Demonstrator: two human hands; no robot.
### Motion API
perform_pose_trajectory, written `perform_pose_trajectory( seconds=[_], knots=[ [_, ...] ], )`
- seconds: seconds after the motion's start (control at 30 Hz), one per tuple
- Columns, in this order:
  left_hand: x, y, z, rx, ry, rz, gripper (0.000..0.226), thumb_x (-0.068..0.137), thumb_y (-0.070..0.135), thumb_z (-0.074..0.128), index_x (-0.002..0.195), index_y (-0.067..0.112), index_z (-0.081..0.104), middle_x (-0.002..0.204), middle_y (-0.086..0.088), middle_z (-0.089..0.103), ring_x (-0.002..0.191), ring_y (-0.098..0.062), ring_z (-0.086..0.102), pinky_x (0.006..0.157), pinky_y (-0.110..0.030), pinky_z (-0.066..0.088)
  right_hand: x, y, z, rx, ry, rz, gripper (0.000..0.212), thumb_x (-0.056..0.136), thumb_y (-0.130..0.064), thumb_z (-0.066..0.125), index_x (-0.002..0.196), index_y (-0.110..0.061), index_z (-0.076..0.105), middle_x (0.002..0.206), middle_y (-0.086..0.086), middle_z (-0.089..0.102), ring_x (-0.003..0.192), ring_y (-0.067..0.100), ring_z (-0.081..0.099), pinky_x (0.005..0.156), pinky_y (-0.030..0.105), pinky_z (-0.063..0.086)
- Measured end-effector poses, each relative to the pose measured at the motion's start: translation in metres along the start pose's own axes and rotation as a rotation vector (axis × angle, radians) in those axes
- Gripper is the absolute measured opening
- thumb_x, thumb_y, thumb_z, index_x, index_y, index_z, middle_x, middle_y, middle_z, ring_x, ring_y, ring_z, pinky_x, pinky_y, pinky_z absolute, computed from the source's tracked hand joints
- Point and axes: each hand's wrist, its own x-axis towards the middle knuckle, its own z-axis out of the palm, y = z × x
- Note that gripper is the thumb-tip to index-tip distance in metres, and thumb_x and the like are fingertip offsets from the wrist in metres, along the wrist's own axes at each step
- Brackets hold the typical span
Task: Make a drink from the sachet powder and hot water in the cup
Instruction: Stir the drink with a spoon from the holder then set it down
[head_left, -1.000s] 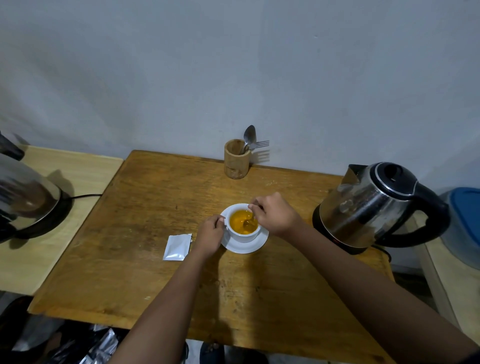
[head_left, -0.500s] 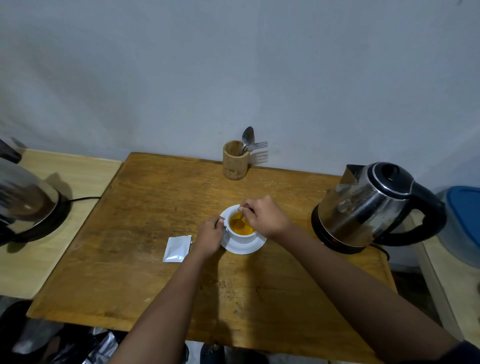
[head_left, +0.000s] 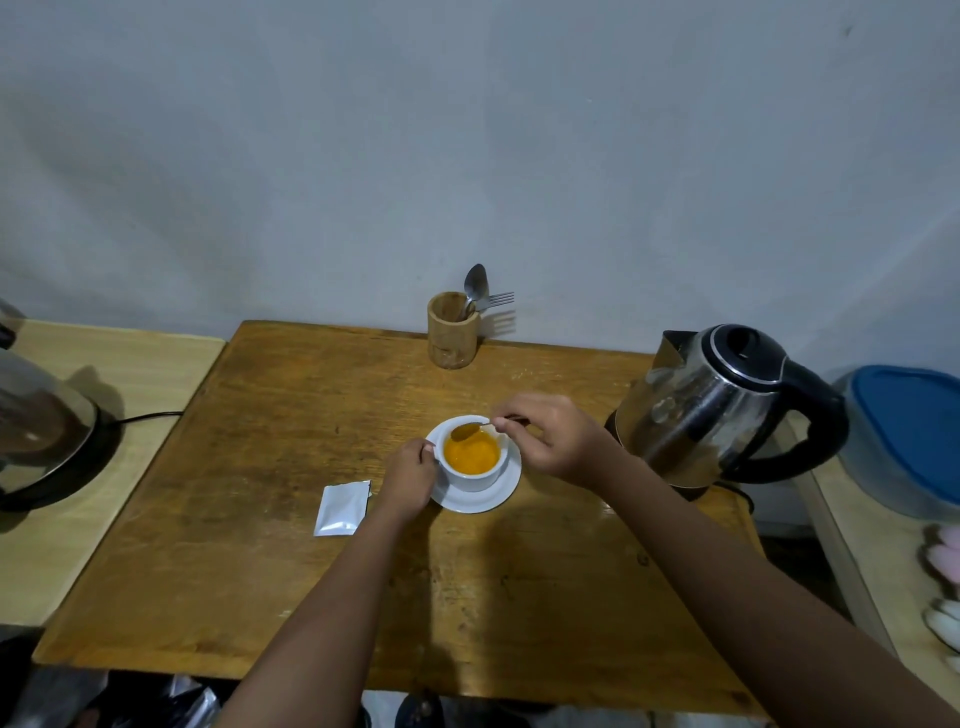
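A white cup (head_left: 475, 477) full of orange drink stands on a white saucer (head_left: 498, 493) in the middle of the wooden table (head_left: 291, 519). My left hand (head_left: 409, 478) grips the cup's left side. My right hand (head_left: 550, 435) pinches a small spoon (head_left: 466, 430), whose bowl is lifted just above the cup's far rim. A silver sachet (head_left: 343, 507) lies flat on the table left of the cup. The steel electric kettle (head_left: 717, 405) sits on its base to the right.
A wooden holder (head_left: 452, 332) with a spoon and a fork stands at the table's back edge by the wall. A second kettle (head_left: 41, 431) sits on the pale side table at left. A blue-lidded container (head_left: 904, 436) is at far right.
The spoon has come up out of the drink and now hovers over the cup's far rim. My right hand has shifted slightly right. My left hand stays on the cup.
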Motion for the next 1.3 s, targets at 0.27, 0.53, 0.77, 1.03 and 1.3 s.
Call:
perform_pose_trajectory(
  seconds=[0.27, 0.53, 0.77, 1.03, 1.3],
  knots=[
    [0.0, -0.002, 0.002, 0.014, 0.024, 0.014, 0.032, 0.095, 0.016, 0.034, 0.106, 0.001, 0.059, 0.109, -0.021, 0.063, 0.091, -0.023, 0.052, 0.074, -0.03, 0.036, -0.016, 0.007, 0.02, 0.502, 0.57, 0.609, 0.022, 0.094, -0.008, 0.05, 0.077, -0.016, 0.06, 0.074, 0.011, 0.068, 0.065, 0.014, 0.068, 0.062, 0.021, 0.057],
    [-0.005, -0.003, 0.002, -0.002, 0.059, 0.032, 0.033, 0.096, 0.018, 0.034, 0.115, 0.003, 0.057, 0.123, -0.021, 0.048, 0.11, -0.03, 0.048, 0.087, -0.03, 0.034, -0.029, 0.006, 0.022, 1.135, 0.893, 1.022, 0.018, 0.092, -0.005, 0.051, 0.105, 0.004, 0.059, 0.092, 0.02, 0.069, 0.06, 0.01, 0.071, 0.051, 0.012, 0.054],
    [-0.007, -0.009, 0.003, -0.056, 0.119, 0.066, 0.032, 0.095, 0.02, 0.039, 0.115, 0.003, 0.057, 0.119, -0.019, 0.055, 0.104, -0.025, 0.05, 0.085, -0.03, 0.037, -0.059, 0.013, 0.018, 1.127, 1.16, 0.949, 0.019, 0.092, -0.01, 0.054, 0.105, 0.001, 0.062, 0.091, 0.014, 0.07, 0.072, 0.012, 0.071, 0.058, 0.013, 0.056],
    [-0.016, -0.017, 0.004, -0.141, 0.185, 0.125, 0.025, 0.094, 0.025, 0.045, 0.108, 0.011, 0.06, 0.104, -0.005, 0.063, 0.095, -0.019, 0.056, 0.08, -0.034, 0.046, -0.102, 0.024, 0.081, 1.071, 1.168, 1.297, 0.012, 0.093, -0.015, 0.052, 0.093, -0.019, 0.064, 0.1, 0.007, 0.068, 0.09, 0.015, 0.066, 0.07, 0.025, 0.054],
    [-0.015, -0.019, 0.007, -0.145, 0.23, 0.108, 0.027, 0.092, 0.02, 0.049, 0.107, 0.004, 0.064, 0.114, -0.018, 0.057, 0.093, -0.014, 0.046, 0.085, -0.027, 0.035, -0.116, 0.022, 0.111, 0.755, 1.016, 1.411, 0.019, 0.089, -0.009, 0.059, 0.106, -0.007, 0.065, 0.101, 0.012, 0.068, 0.082, 0.017, 0.064, 0.064, 0.02, 0.048]
  ],
)
